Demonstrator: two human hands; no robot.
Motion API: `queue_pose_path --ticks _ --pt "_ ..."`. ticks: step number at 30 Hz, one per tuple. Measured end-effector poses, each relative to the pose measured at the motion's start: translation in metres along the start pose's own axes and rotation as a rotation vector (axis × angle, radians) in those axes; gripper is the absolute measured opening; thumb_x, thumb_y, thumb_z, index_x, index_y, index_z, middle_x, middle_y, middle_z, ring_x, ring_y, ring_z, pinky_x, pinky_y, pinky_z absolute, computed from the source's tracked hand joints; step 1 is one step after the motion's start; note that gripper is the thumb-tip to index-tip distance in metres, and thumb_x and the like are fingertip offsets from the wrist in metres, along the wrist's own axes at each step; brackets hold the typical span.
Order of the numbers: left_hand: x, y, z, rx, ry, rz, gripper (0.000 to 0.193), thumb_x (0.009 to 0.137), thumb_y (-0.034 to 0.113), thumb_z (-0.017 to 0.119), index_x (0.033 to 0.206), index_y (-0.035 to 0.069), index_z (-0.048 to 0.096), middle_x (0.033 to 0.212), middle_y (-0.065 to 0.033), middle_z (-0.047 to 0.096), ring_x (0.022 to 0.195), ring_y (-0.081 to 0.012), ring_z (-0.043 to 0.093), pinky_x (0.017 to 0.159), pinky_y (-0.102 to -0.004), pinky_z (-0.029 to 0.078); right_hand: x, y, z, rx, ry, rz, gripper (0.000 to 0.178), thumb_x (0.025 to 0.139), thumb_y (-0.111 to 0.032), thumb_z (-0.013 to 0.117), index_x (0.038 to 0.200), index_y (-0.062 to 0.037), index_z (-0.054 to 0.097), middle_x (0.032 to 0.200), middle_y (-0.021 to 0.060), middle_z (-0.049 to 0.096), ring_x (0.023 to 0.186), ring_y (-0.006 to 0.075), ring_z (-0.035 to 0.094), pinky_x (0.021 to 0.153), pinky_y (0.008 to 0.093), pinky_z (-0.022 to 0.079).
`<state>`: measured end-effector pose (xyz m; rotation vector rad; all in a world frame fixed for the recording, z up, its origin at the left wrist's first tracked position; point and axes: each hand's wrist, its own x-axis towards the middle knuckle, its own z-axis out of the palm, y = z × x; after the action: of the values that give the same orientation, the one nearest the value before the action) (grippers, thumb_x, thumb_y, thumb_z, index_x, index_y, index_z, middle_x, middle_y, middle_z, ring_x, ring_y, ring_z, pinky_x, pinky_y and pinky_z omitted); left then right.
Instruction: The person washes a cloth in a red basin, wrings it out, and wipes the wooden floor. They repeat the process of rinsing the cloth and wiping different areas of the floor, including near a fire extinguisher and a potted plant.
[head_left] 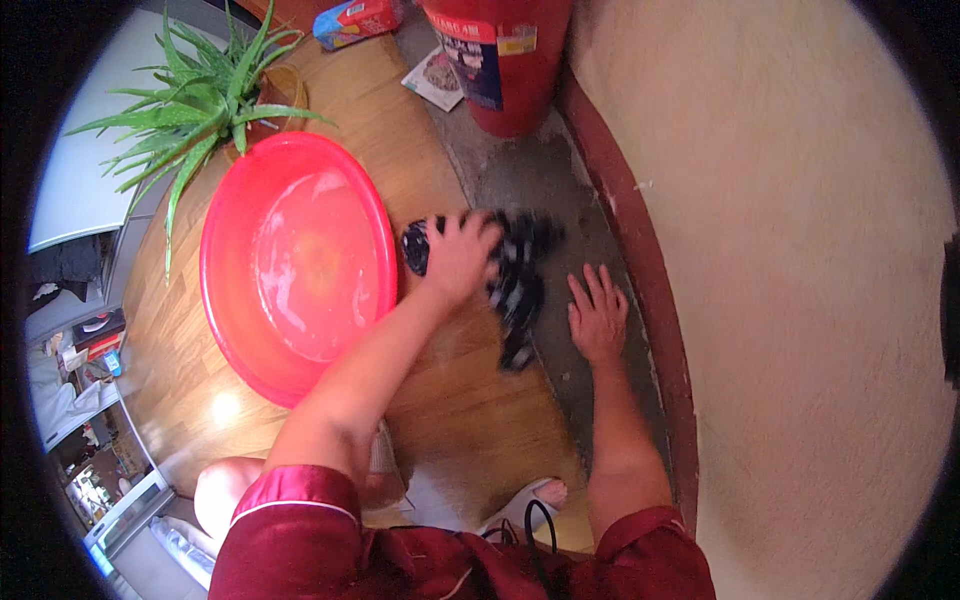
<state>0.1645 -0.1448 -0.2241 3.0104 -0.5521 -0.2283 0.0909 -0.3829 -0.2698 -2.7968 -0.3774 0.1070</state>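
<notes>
A black cloth with white patches (518,275) lies bunched across the border between the wooden floor and the grey concrete strip. My left hand (460,258) reaches over it from above, fingers curled into the fabric. Motion smears the cloth's right end and lower corner. My right hand (600,315) is apart from the cloth, to its right, fingers extended over the concrete strip (510,170) with nothing in them. Just left of the cloth stands a large red plastic basin (300,250), its inside shiny. My left forearm passes in front of the basin's lower right rim.
An aloe plant (200,110) spreads its leaves beside the basin's far left rim. A red bucket (510,80) stands ahead, by the wall (780,250) on my right. Near it are a packet (358,22) and a leaflet (435,80). My slippered foot (525,500) is below.
</notes>
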Motion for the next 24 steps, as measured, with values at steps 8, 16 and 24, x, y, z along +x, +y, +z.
queue_pose_path --ticks 8,16,24 --pt "0.044 0.025 0.008 -0.133 0.027 -0.143 0.059 0.067 0.040 0.064 0.116 0.011 0.048 0.122 -0.0094 0.042 0.111 -0.0306 0.036 0.087 -0.0481 0.030 -0.007 0.006 0.005 -0.020 -0.025 0.016 0.037 0.081 -0.027 0.054 0.116 -0.0139 0.052 0.127 0.0120 0.039 0.126 0.0292 0.027 0.097 0.0504 0.025" --pt "0.083 0.035 0.026 0.088 0.094 0.436 0.033 0.074 0.022 0.055 0.105 0.011 0.057 0.119 -0.0084 0.046 0.109 -0.0260 0.039 0.084 -0.0430 0.033 -0.013 0.012 0.019 -0.063 -0.006 0.043 0.032 0.080 -0.029 0.055 0.106 -0.0101 0.055 0.129 0.0144 0.036 0.123 0.0314 0.030 0.095 0.0527 0.025" --pt "0.125 0.046 0.031 0.020 0.425 -0.035 0.028 0.073 0.013 0.051 0.099 0.009 0.060 0.113 -0.0065 0.051 0.103 -0.0250 0.042 0.079 -0.0423 0.034 -0.007 0.002 0.009 0.000 0.002 0.039 0.049 0.080 -0.026 0.058 0.126 -0.0222 0.042 0.135 0.0034 0.032 0.124 0.0283 0.029 0.097 0.0508 0.025"
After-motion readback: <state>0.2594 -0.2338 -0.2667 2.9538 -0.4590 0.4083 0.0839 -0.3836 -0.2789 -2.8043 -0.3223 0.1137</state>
